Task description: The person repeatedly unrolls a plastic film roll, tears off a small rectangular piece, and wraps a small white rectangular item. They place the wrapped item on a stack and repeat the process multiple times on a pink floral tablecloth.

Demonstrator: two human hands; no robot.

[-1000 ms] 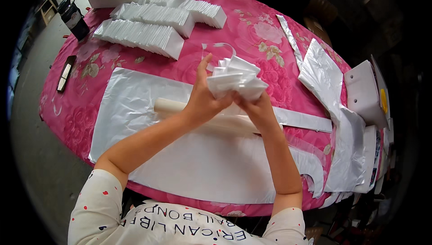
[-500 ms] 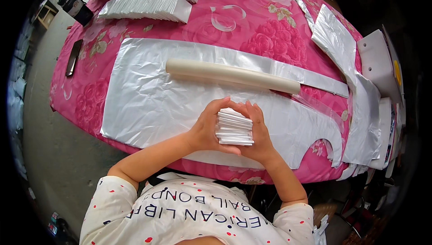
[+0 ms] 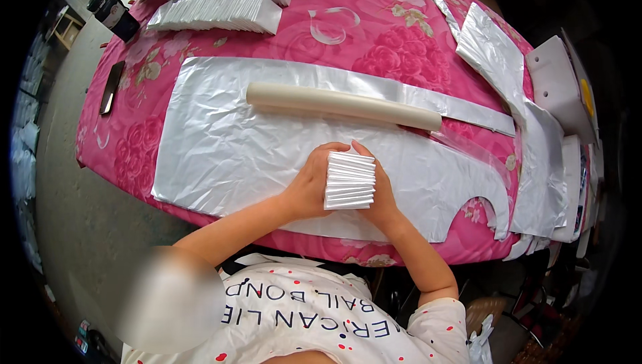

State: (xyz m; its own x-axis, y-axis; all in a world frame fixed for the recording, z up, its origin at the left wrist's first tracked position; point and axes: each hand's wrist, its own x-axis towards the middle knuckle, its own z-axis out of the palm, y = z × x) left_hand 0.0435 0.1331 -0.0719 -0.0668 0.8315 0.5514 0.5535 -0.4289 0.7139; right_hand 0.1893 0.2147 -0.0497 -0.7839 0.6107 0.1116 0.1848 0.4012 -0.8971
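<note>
Between my palms I hold a stack of white folded plastic packets (image 3: 350, 181), its layered edges facing up. My left hand (image 3: 311, 180) wraps its left side and my right hand (image 3: 381, 193) presses its right side. The fingertips come close together at the far end of the stack. Under my hands lies a wide sheet of silvery white film (image 3: 221, 143), creased and spread over the table. Across that sheet, beyond my hands, rests a long cream-coloured tube (image 3: 334, 104).
A pink flowered cloth (image 3: 394, 46) covers the table. Rows of similar packets (image 3: 214, 13) stand at the far left, near a dark bottle (image 3: 114, 15) and a dark flat object (image 3: 112, 88). More film (image 3: 538, 170) and a white box (image 3: 560, 80) lie at the right edge.
My hands have closed in along the sides of the stack, and its edges now look more even. The tube and sheet have stayed on the table; the view has shifted slightly.
</note>
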